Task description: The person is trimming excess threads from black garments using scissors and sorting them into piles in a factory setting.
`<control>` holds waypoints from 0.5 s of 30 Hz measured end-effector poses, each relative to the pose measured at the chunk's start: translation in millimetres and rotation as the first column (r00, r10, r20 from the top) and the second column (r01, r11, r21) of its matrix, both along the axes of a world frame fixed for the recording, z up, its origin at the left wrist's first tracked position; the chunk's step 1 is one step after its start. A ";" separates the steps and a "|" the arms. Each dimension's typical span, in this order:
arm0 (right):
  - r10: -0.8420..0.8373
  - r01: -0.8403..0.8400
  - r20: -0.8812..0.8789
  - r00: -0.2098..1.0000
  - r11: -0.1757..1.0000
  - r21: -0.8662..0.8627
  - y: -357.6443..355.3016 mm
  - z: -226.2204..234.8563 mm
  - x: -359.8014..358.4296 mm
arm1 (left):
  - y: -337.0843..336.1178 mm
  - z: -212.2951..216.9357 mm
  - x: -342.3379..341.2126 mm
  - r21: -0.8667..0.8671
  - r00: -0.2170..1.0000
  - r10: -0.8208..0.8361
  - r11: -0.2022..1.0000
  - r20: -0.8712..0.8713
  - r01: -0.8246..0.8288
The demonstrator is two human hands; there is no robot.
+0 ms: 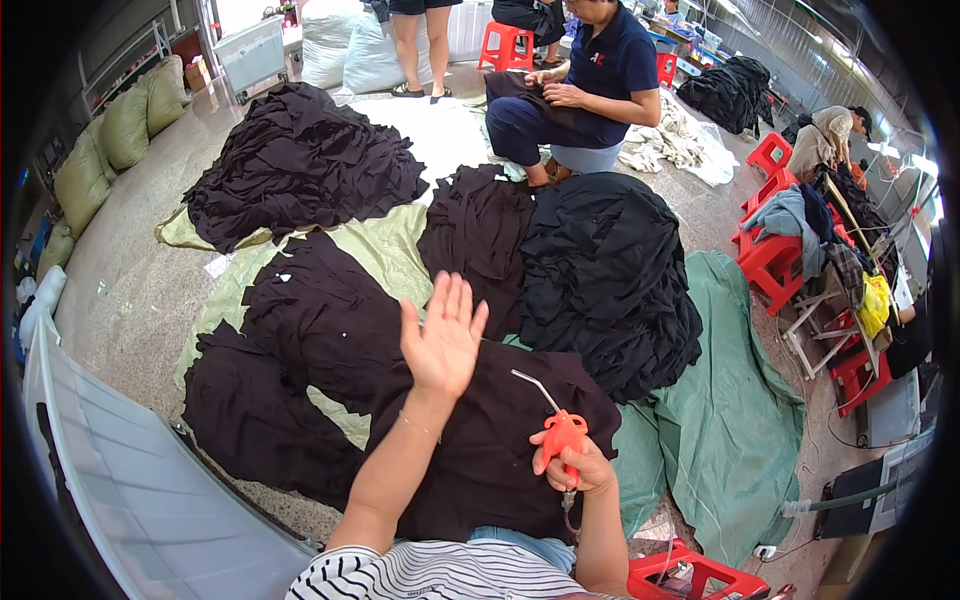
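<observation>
Speckled concrete floor (pixel 130 290) runs across a crowded workroom, with pale green sheets (pixel 385 250) and a darker green tarp (pixel 740 420) spread over it and heaps of black garments lying on top. One large black pile (pixel 300 160) sits at the upper left, a taller mound (pixel 610 280) lies to the right of centre, and flatter stacks (pixel 320 310) fill the middle. Nearest the camera, a black cloth (pixel 490 440) lies spread over the person's lap.

The left hand (pixel 443 335) is raised above that cloth, palm open and fingers spread upward, holding nothing. The right hand (pixel 575 465) is closed around the orange handle of an air blow gun (pixel 562 430), which hangs just over the right part of the black cloth. Its long axis runs from the grip at lower right to the tip at upper left: the thin metal nozzle (pixel 535 390) rises from the orange body and bends at its end, pointing up and to the left, away from the person. A hose trails down from the bottom of the grip.

Across the piles, a seated person in a dark blue shirt (pixel 610 65) handles dark fabric. Red plastic stools (pixel 770 260) stand along the right side, and olive sacks (pixel 125 125) line the left wall
</observation>
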State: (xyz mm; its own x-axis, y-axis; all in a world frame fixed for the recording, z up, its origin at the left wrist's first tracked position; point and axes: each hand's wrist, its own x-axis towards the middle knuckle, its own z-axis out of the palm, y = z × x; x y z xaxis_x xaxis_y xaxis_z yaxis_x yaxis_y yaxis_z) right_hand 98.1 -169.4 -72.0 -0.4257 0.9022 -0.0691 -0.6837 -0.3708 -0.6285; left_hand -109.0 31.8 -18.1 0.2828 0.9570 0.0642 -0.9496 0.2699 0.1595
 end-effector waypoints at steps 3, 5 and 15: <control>0.004 -0.004 -0.009 1.000 1.000 -0.003 1.7 0.9 -1.3 | 20.4 57.0 -12.8 0.199 0.996 0.075 0.976 0.058 -0.085; 0.004 -0.004 -0.020 1.000 1.000 0.003 2.1 -1.2 -0.9 | 28.7 86.0 -17.9 0.287 0.990 0.105 0.949 0.095 -0.128; -0.013 0.014 -0.008 1.000 0.999 0.030 0.9 -0.8 -0.5 | -0.2 74.1 -22.5 0.442 0.992 0.067 0.897 -0.106 -0.014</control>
